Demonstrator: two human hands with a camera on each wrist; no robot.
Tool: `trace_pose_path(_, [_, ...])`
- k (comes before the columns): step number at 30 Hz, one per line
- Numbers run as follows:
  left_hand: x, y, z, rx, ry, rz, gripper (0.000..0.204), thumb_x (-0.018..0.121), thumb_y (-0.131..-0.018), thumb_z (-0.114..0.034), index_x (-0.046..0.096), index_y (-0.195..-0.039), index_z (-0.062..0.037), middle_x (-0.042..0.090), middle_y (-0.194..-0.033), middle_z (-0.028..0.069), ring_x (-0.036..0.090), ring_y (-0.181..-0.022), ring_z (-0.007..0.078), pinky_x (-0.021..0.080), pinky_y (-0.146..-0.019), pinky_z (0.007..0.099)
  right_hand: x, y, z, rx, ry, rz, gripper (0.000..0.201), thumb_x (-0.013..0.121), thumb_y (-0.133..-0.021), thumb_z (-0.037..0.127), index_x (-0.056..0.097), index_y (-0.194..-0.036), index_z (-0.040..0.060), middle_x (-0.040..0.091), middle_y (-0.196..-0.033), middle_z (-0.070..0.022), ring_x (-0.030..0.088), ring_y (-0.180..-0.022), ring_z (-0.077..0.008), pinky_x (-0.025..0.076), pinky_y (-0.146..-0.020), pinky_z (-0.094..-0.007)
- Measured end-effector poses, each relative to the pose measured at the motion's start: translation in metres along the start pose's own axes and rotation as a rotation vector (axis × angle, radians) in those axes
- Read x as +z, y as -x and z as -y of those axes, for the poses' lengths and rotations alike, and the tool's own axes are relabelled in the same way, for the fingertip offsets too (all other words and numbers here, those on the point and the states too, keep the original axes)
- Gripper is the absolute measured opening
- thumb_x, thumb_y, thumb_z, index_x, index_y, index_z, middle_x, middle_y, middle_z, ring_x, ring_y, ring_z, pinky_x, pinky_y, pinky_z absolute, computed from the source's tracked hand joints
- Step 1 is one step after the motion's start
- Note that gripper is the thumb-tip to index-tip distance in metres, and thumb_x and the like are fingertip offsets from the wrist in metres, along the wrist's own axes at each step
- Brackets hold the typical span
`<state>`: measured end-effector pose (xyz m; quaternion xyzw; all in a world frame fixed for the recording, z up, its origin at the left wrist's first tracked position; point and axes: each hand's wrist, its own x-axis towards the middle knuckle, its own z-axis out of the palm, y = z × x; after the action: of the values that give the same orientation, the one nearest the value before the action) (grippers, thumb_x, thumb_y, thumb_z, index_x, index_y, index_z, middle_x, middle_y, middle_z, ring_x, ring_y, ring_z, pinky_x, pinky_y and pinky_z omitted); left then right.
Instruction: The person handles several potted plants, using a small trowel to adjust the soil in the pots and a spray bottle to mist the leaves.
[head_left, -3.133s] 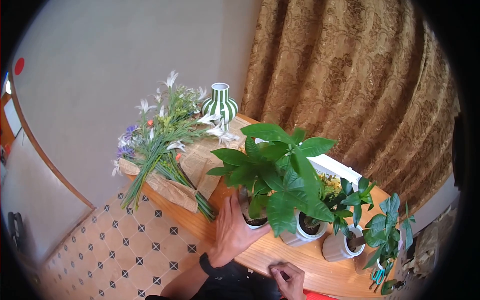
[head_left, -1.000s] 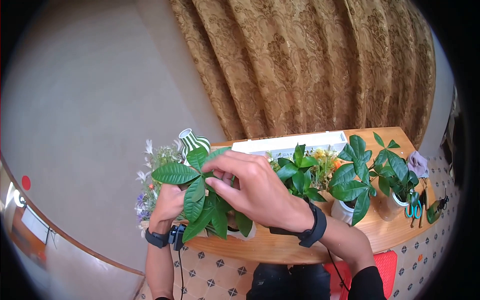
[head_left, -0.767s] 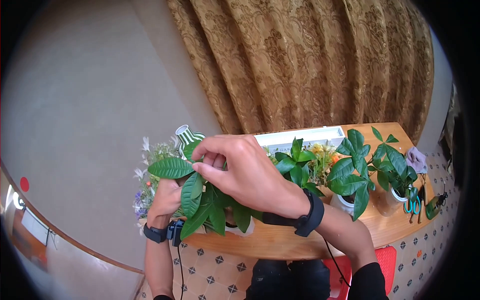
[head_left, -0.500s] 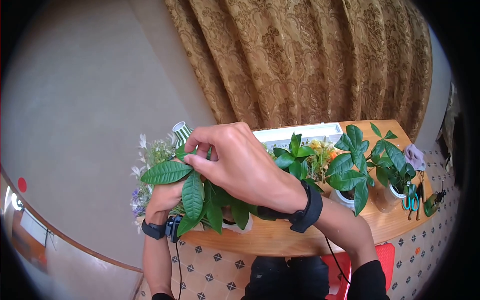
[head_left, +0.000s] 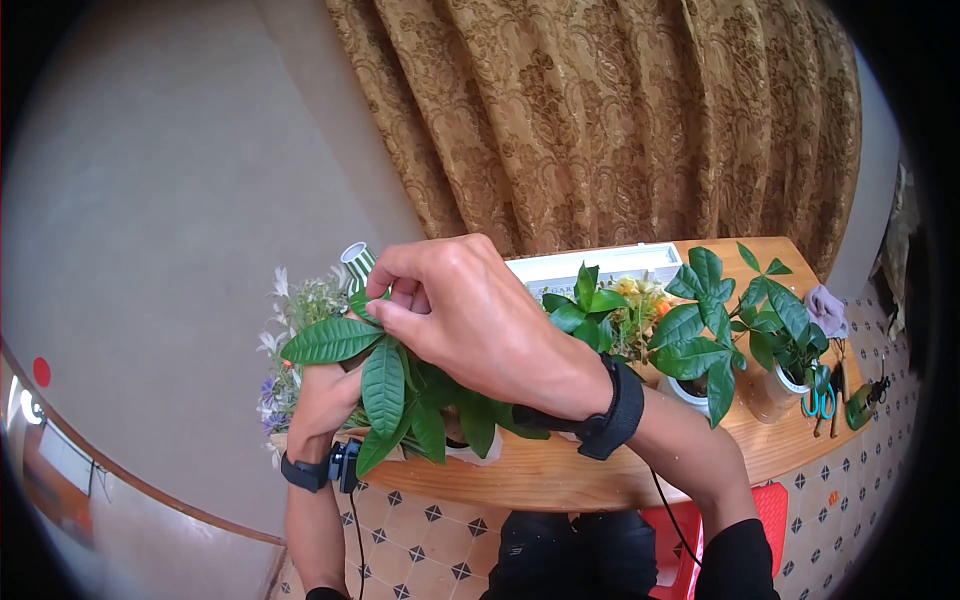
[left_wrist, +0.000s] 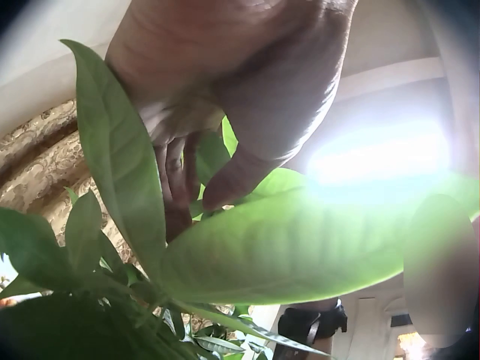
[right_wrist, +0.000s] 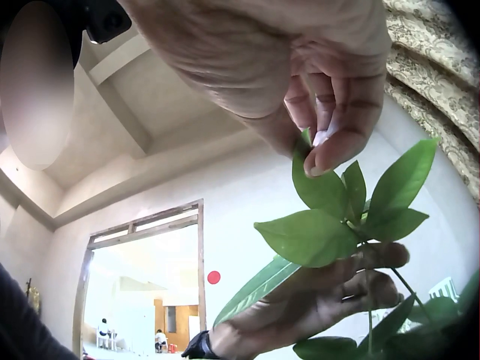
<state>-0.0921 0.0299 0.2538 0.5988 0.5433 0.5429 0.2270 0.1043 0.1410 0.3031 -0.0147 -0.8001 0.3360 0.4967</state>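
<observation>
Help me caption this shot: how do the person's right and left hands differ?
The right hand pinches a leaf; the left hand lies beneath leaves. In the head view, leaves partly cover the left hand, while the right hand covers others. Both have black wristbands.

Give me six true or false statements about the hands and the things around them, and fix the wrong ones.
1. The right hand pinches a leaf. True.
2. The left hand is partly beneath the larger leaves. True.
3. The right hand is using a cutting tool. False: the blue-handled scissors lie at the right end of the table.
4. The vase has green and white stripes. True.
5. Plain blue fabric hangs behind the table. False: it is a patterned brown curtain.
6. Only one plant is there. False: others stand further right.
</observation>
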Motion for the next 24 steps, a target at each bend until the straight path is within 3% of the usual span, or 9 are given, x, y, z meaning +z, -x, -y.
trace_pose_path(2, [0.002, 0.004, -0.005, -0.001, 0.016, -0.036, 0.033, 0.073, -0.094, -0.011, 0.062, -0.123, 0.0006, 0.069, -0.113, 0.007, 0.065, -0.102, 0.0138, 0.055, -0.09, 0.0329, -0.001, 0.0, 0.0, 0.006, 0.006, -0.001, 0.012, 0.067, -0.084, 0.001, 0.071, -0.09, -0.0092, 0.069, -0.077, -0.0281, 0.071, -0.077, -0.0443, 0.057, -0.072, -0.0474])
trace_pose_path(5, [0.002, 0.007, -0.011, -0.025, 0.004, 0.08, 0.03, 0.072, -0.094, -0.01, 0.063, -0.12, 0.0012, 0.071, -0.109, 0.0093, 0.069, -0.099, 0.016, 0.058, -0.087, 0.0331, -0.001, 0.001, -0.001, 0.048, 0.007, 0.026, 0.012, 0.066, -0.084, 0.001, 0.071, -0.09, -0.009, 0.07, -0.078, -0.0281, 0.071, -0.077, -0.0444, 0.057, -0.073, -0.0474])
trace_pose_path(7, [0.01, 0.005, -0.015, -0.055, -0.041, -0.035, 0.027, 0.073, -0.093, -0.008, 0.065, -0.117, 0.0016, 0.073, -0.1, 0.0096, 0.071, -0.091, 0.0168, 0.06, -0.081, 0.0321, 0.001, 0.002, -0.003, 0.042, -0.012, 0.017, 0.012, 0.067, -0.084, 0.001, 0.071, -0.089, -0.0089, 0.07, -0.078, -0.0282, 0.071, -0.077, -0.0445, 0.057, -0.073, -0.0475])
trace_pose_path(11, [0.01, 0.002, -0.012, -0.062, -0.023, -0.049, 0.027, 0.074, -0.092, -0.007, 0.065, -0.116, 0.0018, 0.073, -0.098, 0.0087, 0.071, -0.089, 0.0161, 0.06, -0.078, 0.031, 0.0, 0.001, -0.005, 0.026, 0.015, 0.021, 0.013, 0.066, -0.084, 0.001, 0.071, -0.09, -0.0093, 0.07, -0.078, -0.0285, 0.071, -0.078, -0.0448, 0.057, -0.074, -0.0477])
trace_pose_path(13, [0.014, 0.0, -0.018, -0.082, -0.083, -0.1, 0.024, 0.074, -0.092, -0.006, 0.066, -0.113, 0.0021, 0.073, -0.097, 0.0089, 0.071, -0.086, 0.0155, 0.06, -0.075, 0.0304, 0.002, 0.001, -0.01, -0.035, 0.058, -0.004, 0.016, 0.065, -0.086, 0.004, 0.07, -0.093, -0.0101, 0.069, -0.071, -0.0214, 0.072, -0.067, -0.0302, 0.056, -0.065, -0.0391])
trace_pose_path(16, [0.019, -0.002, -0.023, -0.091, -0.098, -0.129, 0.024, 0.074, -0.092, -0.006, 0.067, -0.112, 0.0031, 0.073, -0.098, 0.0091, 0.071, -0.085, 0.0148, 0.06, -0.073, 0.0304, 0.001, 0.001, -0.008, -0.028, 0.068, -0.003, 0.017, 0.065, -0.085, 0.004, 0.07, -0.093, -0.0099, 0.069, -0.071, -0.022, 0.072, -0.068, -0.0315, 0.056, -0.067, -0.0398])
trace_pose_path(24, [0.017, 0.007, -0.024, -0.104, -0.025, -0.216, 0.028, 0.076, -0.089, -0.003, 0.067, -0.115, 0.0049, 0.073, -0.105, 0.01, 0.071, -0.094, 0.0154, 0.06, -0.083, 0.0307, 0.0, 0.001, -0.009, -0.024, 0.055, -0.003, 0.017, 0.065, -0.085, 0.004, 0.07, -0.093, -0.0096, 0.069, -0.073, -0.023, 0.072, -0.069, -0.0326, 0.057, -0.067, -0.0403])
